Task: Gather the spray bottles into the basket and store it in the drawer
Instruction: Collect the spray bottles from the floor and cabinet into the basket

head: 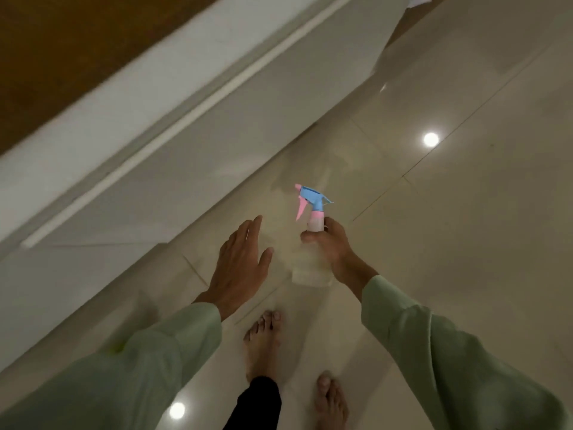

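Observation:
My right hand grips a clear spray bottle around its neck, holding it upright over the floor. The bottle has a blue spray head with a pink trigger and collar. My left hand hovers just left of the bottle with fingers spread and nothing in it, a short gap away from the bottle. No basket is in view. The picture is blurred by motion.
A white cabinet front with a long handle rail runs diagonally along the left, under a brown countertop. Glossy cream floor tiles stretch to the right. My bare feet stand below my hands.

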Available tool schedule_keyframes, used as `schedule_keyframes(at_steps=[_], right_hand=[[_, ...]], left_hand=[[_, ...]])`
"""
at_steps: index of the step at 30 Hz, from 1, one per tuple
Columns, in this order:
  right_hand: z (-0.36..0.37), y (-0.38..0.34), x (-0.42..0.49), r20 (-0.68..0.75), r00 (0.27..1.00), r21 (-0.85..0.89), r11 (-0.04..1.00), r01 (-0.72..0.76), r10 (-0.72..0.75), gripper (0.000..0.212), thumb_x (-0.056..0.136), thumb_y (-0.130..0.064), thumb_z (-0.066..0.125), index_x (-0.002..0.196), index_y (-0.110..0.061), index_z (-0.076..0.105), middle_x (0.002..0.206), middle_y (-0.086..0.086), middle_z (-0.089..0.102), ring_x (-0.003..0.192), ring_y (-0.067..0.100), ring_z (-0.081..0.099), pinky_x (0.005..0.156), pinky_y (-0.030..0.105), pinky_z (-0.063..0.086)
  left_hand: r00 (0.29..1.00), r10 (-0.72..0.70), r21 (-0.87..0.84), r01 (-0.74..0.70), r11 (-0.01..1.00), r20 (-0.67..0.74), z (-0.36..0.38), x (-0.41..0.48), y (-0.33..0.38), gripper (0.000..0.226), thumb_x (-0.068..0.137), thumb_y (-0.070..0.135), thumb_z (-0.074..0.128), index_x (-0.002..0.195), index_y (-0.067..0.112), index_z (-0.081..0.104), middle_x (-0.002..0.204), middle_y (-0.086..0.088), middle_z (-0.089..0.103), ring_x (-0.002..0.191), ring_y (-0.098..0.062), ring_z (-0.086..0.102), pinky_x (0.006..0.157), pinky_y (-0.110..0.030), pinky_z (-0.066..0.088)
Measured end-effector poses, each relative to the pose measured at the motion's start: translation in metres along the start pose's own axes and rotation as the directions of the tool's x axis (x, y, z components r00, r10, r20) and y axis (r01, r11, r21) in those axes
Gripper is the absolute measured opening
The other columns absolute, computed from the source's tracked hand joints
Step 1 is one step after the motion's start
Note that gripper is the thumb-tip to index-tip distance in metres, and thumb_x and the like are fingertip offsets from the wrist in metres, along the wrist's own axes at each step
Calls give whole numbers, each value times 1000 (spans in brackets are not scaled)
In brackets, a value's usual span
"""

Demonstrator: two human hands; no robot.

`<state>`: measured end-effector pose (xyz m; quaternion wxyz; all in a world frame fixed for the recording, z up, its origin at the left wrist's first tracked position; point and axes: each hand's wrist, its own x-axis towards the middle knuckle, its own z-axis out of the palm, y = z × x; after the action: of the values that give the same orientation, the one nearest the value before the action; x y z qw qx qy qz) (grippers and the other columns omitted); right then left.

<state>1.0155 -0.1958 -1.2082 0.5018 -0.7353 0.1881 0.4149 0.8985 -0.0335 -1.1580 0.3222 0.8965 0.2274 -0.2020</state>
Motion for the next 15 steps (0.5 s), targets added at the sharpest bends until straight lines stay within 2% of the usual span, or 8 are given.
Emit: schedule_keyframes(at_steps=[3,5,7,9,12,15], right_hand=[[5,-26,-60,77,992,19,995,100,-101,33,84,-6,74,113,-5,59,92,7,68,77,20,65,67,29,52],[13,-41,-104,121,978,-12,985,175,-172,28,95,-13,65,119,-2,56,101,14,67,88,21,62,76,30,50],[24,-50,-147,175,963,-37,976,215,-206,23,102,-15,55,119,0,53,108,20,64,95,24,59,84,37,47],[38,-54,-186,229,943,-43,965,258,-242,13,102,-11,52,113,-4,54,106,17,63,95,24,58,85,36,44],[68,-50,-241,314,897,-66,935,349,-312,14,98,-9,61,109,-18,60,109,17,69,100,24,65,87,35,50],[105,-36,-283,360,865,-86,910,405,-351,24,89,-8,74,112,-13,68,108,13,74,104,22,70,88,32,56]], left_hand=[[998,-38,-54,35,998,-54,-29,-53,3,65,101,37,43,157,22,13,163,-5,24,148,-23,27,121,-41,25],[991,-76,-74,68,995,-110,-51,-96,4,65,101,38,43,157,22,14,162,-5,25,148,-23,27,120,-42,26],[978,-126,-96,111,989,-166,-71,-138,3,64,101,37,44,156,22,16,162,-5,27,147,-24,29,120,-43,26],[961,-174,-112,152,982,-214,-86,-178,-2,64,100,36,44,156,21,18,161,-6,28,148,-24,28,119,-42,25],[931,-246,-151,211,966,-270,-106,-235,-18,65,100,36,45,156,19,18,160,-8,28,148,-26,28,119,-42,26],[894,-328,-202,275,940,-304,-117,-281,-45,66,99,35,47,156,18,19,161,-9,28,148,-27,28,120,-43,27]])
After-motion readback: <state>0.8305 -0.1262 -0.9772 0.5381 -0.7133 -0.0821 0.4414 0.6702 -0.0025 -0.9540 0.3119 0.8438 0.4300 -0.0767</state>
